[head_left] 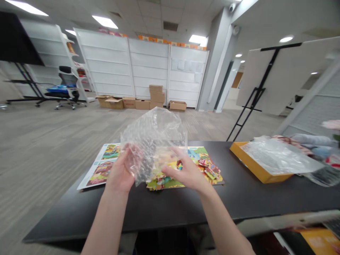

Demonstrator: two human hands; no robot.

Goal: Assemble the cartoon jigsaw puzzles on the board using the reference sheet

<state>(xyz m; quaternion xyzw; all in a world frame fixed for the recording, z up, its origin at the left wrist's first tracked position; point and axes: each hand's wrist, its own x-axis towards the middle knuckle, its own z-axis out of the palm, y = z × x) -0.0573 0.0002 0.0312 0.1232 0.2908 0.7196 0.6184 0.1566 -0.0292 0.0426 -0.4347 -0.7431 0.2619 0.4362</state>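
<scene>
A crumpled clear plastic bubble-wrap bag (155, 132) is held up over the table in front of me. My left hand (123, 170) grips its lower left side, with the fingers partly seen through the plastic. My right hand (186, 171) is at the bag's lower right. Its thumb stands apart from the fingers, and the fingertips show blurred through the film. Below the bag, colourful loose puzzle pieces (159, 182) lie on a bright illustrated board (199, 152). More puzzle pieces (209, 168) sit to the right of my right hand. An illustrated sheet (97, 170) lies at the left.
On the right of the dark table (228, 194) stands a yellow box tray (255, 166) with clear plastic packaging (278, 152) on it. Folded cloths (310, 140) lie behind. Across the floor are cardboard boxes (142, 103), white shelves (106, 63) and an office chair (66, 88).
</scene>
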